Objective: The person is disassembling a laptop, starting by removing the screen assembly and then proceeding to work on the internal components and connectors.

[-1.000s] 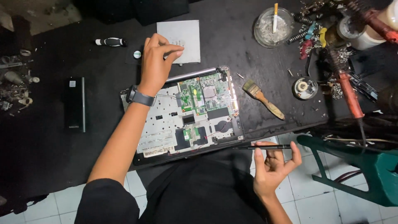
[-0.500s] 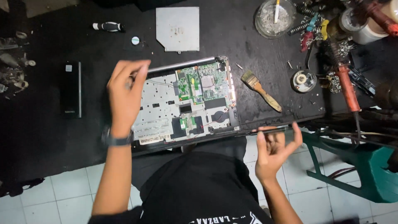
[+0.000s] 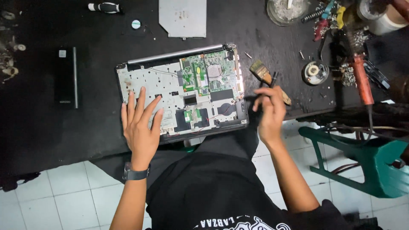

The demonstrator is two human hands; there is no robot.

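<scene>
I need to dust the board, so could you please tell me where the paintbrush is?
In the head view, the paintbrush lies on the black table, right of the opened laptop, partly under the right hand.

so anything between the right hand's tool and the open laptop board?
Nothing visible. The right hand holds a thin dark tool just off the right edge of the opened laptop, beside the paintbrush. The gap to the green board shows only bare black table. The left hand lies flat on the laptop's left part, away from that path.

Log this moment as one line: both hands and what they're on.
left hand: flat on opened laptop | right hand: holding thin dark tool, beside brush | surface: black table
</scene>
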